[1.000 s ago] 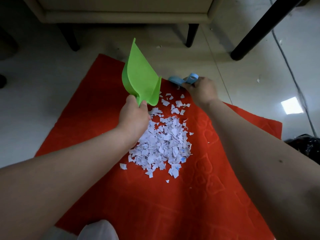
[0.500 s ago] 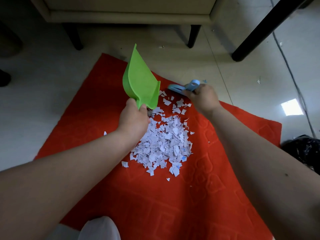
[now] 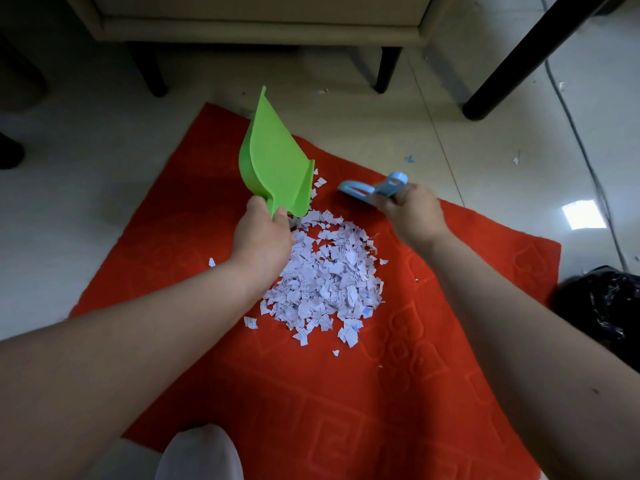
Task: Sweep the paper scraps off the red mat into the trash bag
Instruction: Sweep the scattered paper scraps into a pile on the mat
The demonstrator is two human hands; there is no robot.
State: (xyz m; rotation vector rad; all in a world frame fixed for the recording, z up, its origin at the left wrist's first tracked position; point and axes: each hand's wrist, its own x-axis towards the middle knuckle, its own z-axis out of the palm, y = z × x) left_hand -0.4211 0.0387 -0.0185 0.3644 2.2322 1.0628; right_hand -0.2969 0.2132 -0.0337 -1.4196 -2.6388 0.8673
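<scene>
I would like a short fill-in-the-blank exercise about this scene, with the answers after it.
1. The left hand holds a ____ dustpan.
2. The right hand holds a small ____ brush.
3. The paper scraps lie in a pile on the ____ mat.
4. The dustpan is lifted, so no scraps are ____ it yet.

Answers: green; blue; red; in

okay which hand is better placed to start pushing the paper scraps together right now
Right, probably. The right hand grips the blue brush low at the pile's far edge, near the scraps. The left hand holds the green dustpan tilted up, off the mat.
</scene>
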